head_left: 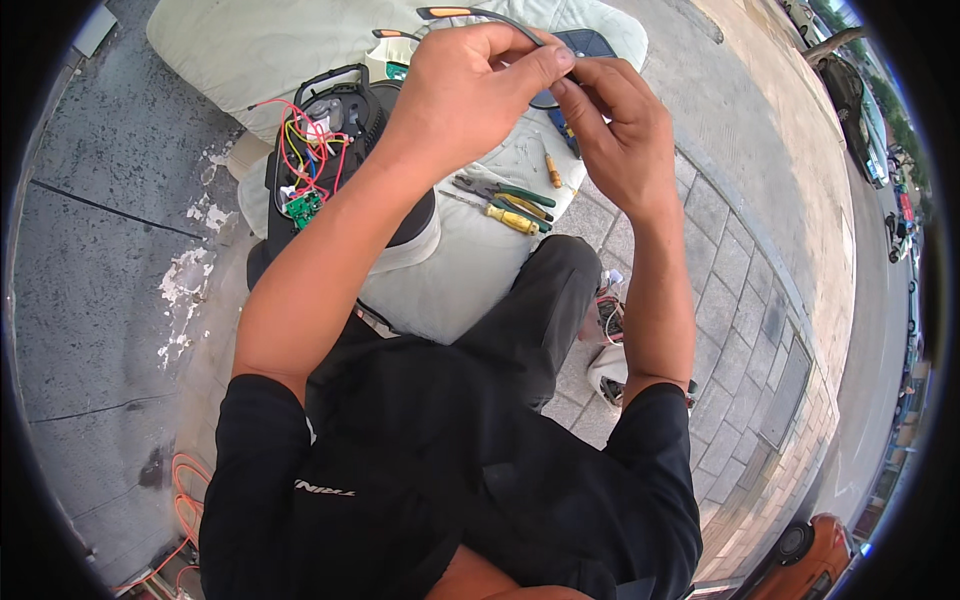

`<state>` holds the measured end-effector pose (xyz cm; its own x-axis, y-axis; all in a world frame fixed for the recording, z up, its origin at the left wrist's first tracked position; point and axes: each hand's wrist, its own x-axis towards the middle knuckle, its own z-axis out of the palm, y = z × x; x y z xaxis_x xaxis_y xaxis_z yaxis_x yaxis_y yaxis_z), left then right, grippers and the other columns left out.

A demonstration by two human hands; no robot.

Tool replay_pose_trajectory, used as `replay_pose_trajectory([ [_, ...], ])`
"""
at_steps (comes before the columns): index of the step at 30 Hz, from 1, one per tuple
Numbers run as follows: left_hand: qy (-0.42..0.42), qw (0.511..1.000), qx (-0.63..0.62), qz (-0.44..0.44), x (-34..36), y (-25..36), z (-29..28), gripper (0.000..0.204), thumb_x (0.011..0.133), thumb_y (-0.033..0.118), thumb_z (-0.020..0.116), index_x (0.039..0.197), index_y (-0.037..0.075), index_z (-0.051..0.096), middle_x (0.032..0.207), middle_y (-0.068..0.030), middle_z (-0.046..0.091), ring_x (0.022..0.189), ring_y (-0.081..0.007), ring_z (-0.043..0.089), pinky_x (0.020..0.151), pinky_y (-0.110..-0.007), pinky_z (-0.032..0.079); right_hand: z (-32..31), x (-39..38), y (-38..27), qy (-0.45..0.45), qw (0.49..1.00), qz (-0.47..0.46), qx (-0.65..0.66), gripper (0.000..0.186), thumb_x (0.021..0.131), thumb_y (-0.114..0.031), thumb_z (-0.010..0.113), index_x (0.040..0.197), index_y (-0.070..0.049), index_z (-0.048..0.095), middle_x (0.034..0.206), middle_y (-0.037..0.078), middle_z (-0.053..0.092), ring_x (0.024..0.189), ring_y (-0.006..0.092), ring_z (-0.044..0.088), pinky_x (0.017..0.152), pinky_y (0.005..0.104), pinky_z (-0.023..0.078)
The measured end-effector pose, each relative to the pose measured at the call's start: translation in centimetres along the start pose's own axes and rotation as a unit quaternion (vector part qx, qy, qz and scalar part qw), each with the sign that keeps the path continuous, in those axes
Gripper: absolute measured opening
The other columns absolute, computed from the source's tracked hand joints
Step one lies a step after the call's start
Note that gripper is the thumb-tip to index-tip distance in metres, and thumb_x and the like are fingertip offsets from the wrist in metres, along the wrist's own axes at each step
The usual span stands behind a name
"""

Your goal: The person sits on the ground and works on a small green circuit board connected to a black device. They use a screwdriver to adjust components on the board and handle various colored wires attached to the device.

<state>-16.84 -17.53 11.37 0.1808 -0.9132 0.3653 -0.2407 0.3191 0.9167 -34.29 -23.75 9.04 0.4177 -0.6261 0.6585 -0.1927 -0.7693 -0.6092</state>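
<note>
Black sleeves and both bare forearms rise from the lower edge toward a pale cloth [300,40] spread on the pavement. Left hand [465,95] and right hand [615,130] meet fingertip to fingertip, each pinched narrow on a thin dark cable [505,20] held above the cloth. Pliers [500,192] and a yellow-handled screwdriver [510,219] lie below, an opened black device [320,160] with coloured wires at left.
</note>
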Motion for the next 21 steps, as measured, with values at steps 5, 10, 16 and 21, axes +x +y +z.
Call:
replay_pose_trajectory([
  [5, 0.118, 0.940, 0.242, 0.210, -9.6, 1.3, -6.3, 0.041, 0.086, 0.013, 0.087, 0.119, -0.001, 0.067, 0.096, -0.0026, 0.067, 0.076, -0.0035, 0.059, 0.059, -0.019, 0.040, 1.6, -0.2, -3.2, 0.017, 0.998, 0.018, 0.053, 0.019, 0.097, -0.012, 0.074, 0.110, 0.001, 0.074, 0.096, 0.010, 0.071, 0.081, 0.0158, 0.068, 0.073, 0.0296, 0.054],
  [10, 0.291, 0.943, 0.107, 0.119, -13.3, 1.3, -10.9, 0.051, 0.085, 0.013, 0.087, 0.127, 0.001, 0.060, 0.101, -0.0054, 0.064, 0.078, -0.0054, 0.051, 0.058, -0.017, 0.038, 3.3, -1.4, -7.7, -0.021, 0.976, 0.035, 0.212, 0.021, 0.099, -0.013, 0.071, 0.109, 0.006, 0.072, 0.100, 0.009, 0.071, 0.083, 0.0155, 0.070, 0.076, 0.0266, 0.054],
  [16, 0.243, 0.944, 0.109, 0.195, -18.3, 4.3, -14.2, 0.033, 0.100, 0.014, 0.070, 0.125, -0.007, 0.062, 0.114, -0.0152, 0.064, 0.086, -0.0138, 0.062, 0.069, -0.022, 0.049, 5.1, -2.9, -10.7, -0.045, 0.957, -0.067, 0.280, 0.030, 0.101, -0.019, 0.067, 0.107, 0.010, 0.070, 0.104, 0.019, 0.066, 0.081, 0.0253, 0.074, 0.078, 0.0349, 0.058],
  [21, 0.269, 0.914, 0.039, 0.301, -21.8, 5.3, -16.7, 0.038, 0.099, 0.028, 0.071, 0.128, 0.006, 0.061, 0.107, -0.0110, 0.062, 0.081, -0.0162, 0.056, 0.058, -0.026, 0.047, 8.2, -3.0, -14.1, -0.057, 0.892, -0.092, 0.438, 0.027, 0.100, -0.020, 0.067, 0.113, 0.003, 0.068, 0.107, 0.019, 0.063, 0.082, 0.0279, 0.072, 0.076, 0.0386, 0.062],
])
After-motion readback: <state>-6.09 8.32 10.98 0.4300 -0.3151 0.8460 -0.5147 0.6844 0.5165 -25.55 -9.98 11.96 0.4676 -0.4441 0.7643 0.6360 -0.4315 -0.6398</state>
